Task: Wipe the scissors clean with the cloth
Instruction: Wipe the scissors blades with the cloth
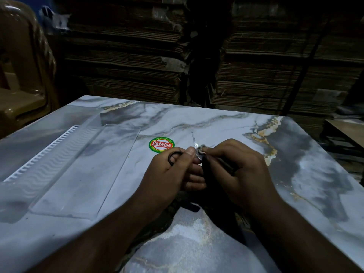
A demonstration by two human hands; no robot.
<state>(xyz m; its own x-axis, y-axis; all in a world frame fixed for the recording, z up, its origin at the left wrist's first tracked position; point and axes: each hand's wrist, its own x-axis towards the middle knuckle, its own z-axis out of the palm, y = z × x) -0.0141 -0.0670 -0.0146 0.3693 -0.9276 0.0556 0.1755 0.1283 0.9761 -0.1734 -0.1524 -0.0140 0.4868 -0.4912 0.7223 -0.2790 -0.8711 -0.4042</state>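
At frame centre, your left hand (173, 166) grips the light, stiff scissors (194, 141) by their handle; your right hand (234, 168) pinches the soft cloth (201, 149) round the sharp blade.

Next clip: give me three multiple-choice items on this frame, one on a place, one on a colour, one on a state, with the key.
1. Where is the round sticker?
A. on the table beyond the left hand
B. on the chair
C. on the clear tray

2. What colour are the scissors' handle loops?
A. red
B. black
C. white

3. What is the right hand doing?
A. resting flat
B. pinching the cloth against the blade
C. pointing

Key: 1 A, it lies on the marble table past the left hand; 2 B, a black loop shows at the left hand; 3 B, its fingertips press cloth on the blade.
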